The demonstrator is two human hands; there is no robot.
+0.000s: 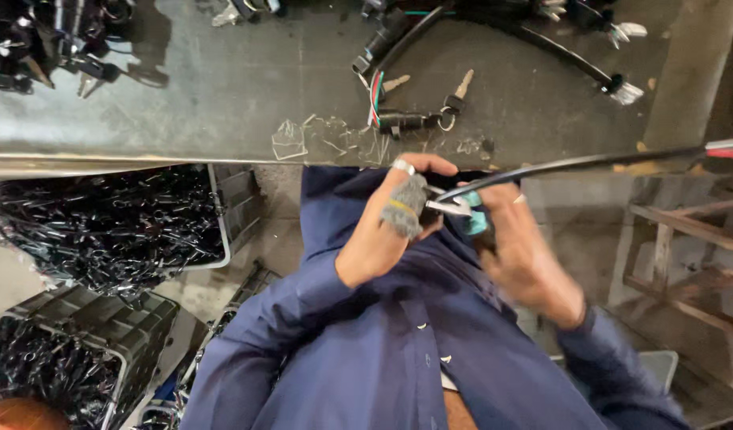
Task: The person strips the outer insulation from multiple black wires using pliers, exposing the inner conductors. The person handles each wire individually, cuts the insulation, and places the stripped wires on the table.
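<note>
Both hands' fingers (pixel 410 199) around black cable (pixel 541 167), teal cutter (pixel 474 211) between.

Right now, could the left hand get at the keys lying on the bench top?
Probably yes: the keys lie just beyond the left hand with bare bench between, but that hand is busy holding the black cable.

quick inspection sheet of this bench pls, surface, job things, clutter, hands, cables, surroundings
surface: grey metal bench, scratched.
job's things: black sleeved cable running right; teal-handled tool at its end.
clutter: keys with lock part on the bench.
grippers: left hand, grey cot on one of its fingers, and right hand both close around the cable end and tool.
cables: black harness at the bench's back.
surroundings: crates of black parts lower left; wooden frame right.
</note>
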